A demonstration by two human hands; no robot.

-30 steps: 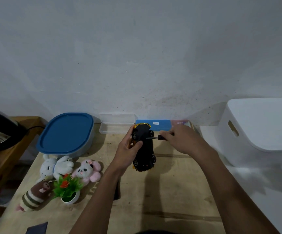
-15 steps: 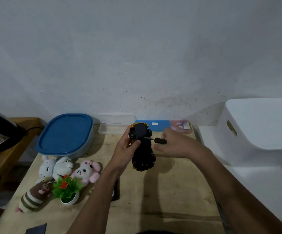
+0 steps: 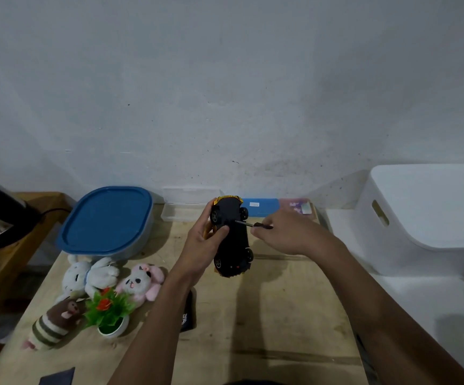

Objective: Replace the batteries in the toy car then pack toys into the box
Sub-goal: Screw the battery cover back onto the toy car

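- One wooden table (image 3: pixel 281 315) is shown bearing the whole job; nothing resting on it has been shifted in the past second.
- The white storage box (image 3: pixel 425 218), set on the pale surface to the table's right, has been left untouched, so packing is judged not yet begun.
- The blue-lidded tub (image 3: pixel 105 218) is seen closed at the table's back left.
- The toy car (image 3: pixel 232 240) is held above the middle of the table, underside turned to the camera. It is clasped by the left hand (image 3: pixel 203 245), thumb laid across the chassis and fingers curled round the far side. That grip has not been altered.
- The right hand (image 3: pixel 289 234) has been eased only slightly toward the car, its fingertips pinched on the tool's dark handle.
- Four small toys have been left lying at front left: a white rabbit (image 3: pixel 86 273), a pink-eared plush (image 3: pixel 142 282), a striped brown plush (image 3: pixel 55 320) and a potted plastic plant (image 3: pixel 108 312).
- The screwdriver (image 3: pixel 253 225) has been kept with its tip against the car's underside. The battery cover screw is judged to be mid-turn and the cover still on.
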